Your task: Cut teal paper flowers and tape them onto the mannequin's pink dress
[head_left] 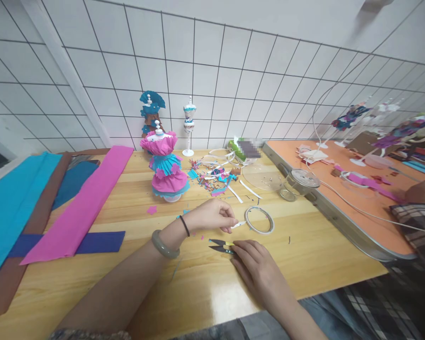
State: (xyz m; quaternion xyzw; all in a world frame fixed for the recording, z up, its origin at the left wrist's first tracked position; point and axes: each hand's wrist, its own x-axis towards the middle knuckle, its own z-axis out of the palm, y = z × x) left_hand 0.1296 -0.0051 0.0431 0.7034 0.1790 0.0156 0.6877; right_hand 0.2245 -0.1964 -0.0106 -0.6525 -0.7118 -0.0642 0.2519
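Observation:
My left hand [212, 215] is pinched shut on the white free end of a tape strip that runs from a thin roll of double-sided tape [259, 220] lying flat on the wooden table [304, 264]. Just below it, my right hand [252, 257] rests on the table, fingers closed on small thread snips [220, 245] whose dark blades point left. A small mannequin in a pink and blue paper dress [165, 166] stands behind my left hand.
Crepe paper sheets in pink [81, 208], blue and brown lie at the left. Paper scraps [214, 177], two more mannequins [189, 123] and clear lids [262, 177] sit at the back. An orange tabletop [368, 208] with a seated person adjoins on the right.

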